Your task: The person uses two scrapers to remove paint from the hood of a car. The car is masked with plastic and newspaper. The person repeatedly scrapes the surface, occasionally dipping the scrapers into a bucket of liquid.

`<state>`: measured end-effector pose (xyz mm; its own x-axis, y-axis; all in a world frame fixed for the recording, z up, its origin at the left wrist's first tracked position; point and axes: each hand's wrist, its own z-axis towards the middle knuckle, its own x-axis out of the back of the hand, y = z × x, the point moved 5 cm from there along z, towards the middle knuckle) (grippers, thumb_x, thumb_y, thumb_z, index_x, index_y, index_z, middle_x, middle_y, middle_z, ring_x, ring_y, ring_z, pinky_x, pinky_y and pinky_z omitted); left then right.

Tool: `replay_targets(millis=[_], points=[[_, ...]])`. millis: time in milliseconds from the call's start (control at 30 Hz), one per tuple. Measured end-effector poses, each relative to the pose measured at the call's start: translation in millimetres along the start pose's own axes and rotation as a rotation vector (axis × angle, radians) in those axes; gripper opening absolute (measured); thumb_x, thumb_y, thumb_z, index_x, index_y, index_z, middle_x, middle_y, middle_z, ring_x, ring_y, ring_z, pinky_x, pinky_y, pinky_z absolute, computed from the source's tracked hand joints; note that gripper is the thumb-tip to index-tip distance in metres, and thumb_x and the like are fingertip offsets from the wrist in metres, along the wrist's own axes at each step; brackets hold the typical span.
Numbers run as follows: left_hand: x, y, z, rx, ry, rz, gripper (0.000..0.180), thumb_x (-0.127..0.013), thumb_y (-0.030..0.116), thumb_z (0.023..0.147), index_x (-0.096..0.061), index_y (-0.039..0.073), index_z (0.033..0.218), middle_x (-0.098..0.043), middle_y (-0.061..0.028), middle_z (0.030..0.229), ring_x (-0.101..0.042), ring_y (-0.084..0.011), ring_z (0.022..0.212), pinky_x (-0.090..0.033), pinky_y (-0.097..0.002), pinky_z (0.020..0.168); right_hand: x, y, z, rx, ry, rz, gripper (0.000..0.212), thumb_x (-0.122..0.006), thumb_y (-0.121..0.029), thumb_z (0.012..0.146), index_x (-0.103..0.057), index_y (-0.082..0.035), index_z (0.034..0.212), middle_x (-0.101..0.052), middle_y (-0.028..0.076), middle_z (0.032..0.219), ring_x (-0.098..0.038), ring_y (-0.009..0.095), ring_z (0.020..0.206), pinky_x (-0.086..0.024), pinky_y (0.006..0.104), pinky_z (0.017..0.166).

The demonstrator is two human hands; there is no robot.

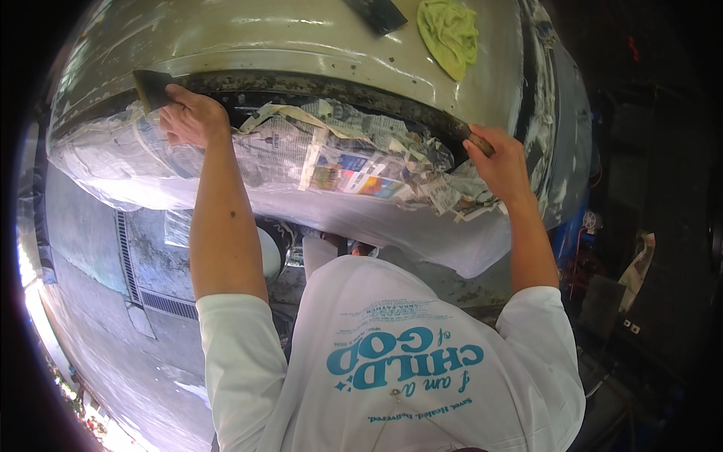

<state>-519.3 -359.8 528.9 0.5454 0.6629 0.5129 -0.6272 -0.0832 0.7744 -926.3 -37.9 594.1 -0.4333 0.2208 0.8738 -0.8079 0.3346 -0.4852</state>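
My left hand [194, 117] is closed on a dark, flat, squarish pad [153, 87] with a yellowish edge, at the left of a dark, speckled strip [301, 80] along a curved vehicle body panel [248, 45]. At the strip's right end, my right hand [497, 160] grips a tool with a short brownish handle [482, 145]. Its working end cannot be made out against the dark strip. Below the strip, wrinkled newspaper masking [279, 154] and tape cover the surface between my hands. Some of its upper edge is torn and lifted.
On the panel lie a yellow-green cloth [449, 38] and a dark flat piece [380, 15]. Pale plastic sheeting [452, 233] hangs below the newspaper. A floor drain grate [162, 303] runs at the left. Blue equipment [576, 230] with cords stands at the right.
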Motion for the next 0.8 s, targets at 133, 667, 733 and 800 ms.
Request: replay_targets(millis=[133, 667, 733, 800], points=[[0.4, 2.2, -0.1, -0.011, 0.013, -0.033, 0.069, -0.032, 0.062, 0.112, -0.062, 0.011, 0.149, -0.066, -0.0141, 0.139, -0.047, -0.033, 0.135, -0.02, -0.0583, 0.118, -7.4, 18.4, 2.7, 0.028, 0.083, 0.17, 0.031, -0.085, -0.013, 0.089, -0.079, -0.005, 0.119, -0.076, 0.014, 0.103, -0.074, 0.034, 0.091, -0.058, 0.0384, 0.082], [3.3, 2.4, -1.5, 0.011, -0.015, 0.006, 0.071, -0.031, 0.063, 0.112, -0.062, 0.01, 0.149, -0.067, -0.0137, 0.14, -0.046, -0.0343, 0.138, -0.018, -0.06, 0.12, -17.7, 24.0, 5.7, 0.168, 0.138, 0.134, 0.031, -0.086, -0.01, 0.09, -0.078, -0.002, 0.118, -0.076, 0.013, 0.099, -0.075, 0.027, 0.085, -0.059, 0.0353, 0.077], [3.3, 5.7, -0.6, -0.013, -0.01, -0.002, 0.071, -0.031, 0.062, 0.112, -0.062, 0.01, 0.149, -0.067, -0.013, 0.141, -0.046, -0.0345, 0.138, -0.019, -0.0599, 0.119, -21.6, 27.5, 6.9, 0.18, 0.183, 0.154, 0.031, -0.086, -0.01, 0.089, -0.078, -0.002, 0.118, -0.076, 0.014, 0.099, -0.075, 0.028, 0.085, -0.059, 0.0359, 0.077], [5.8, 14.0, -4.9, -0.042, -0.027, -0.032, 0.07, -0.03, 0.062, 0.112, -0.062, 0.011, 0.149, -0.067, -0.0125, 0.141, -0.046, -0.0347, 0.138, -0.019, -0.0598, 0.119, -30.5, 3.2, 14.1, 0.124, 0.143, 0.216, 0.03, -0.085, -0.01, 0.089, -0.077, -0.001, 0.117, -0.076, 0.015, 0.1, -0.075, 0.03, 0.086, -0.059, 0.0373, 0.078]])
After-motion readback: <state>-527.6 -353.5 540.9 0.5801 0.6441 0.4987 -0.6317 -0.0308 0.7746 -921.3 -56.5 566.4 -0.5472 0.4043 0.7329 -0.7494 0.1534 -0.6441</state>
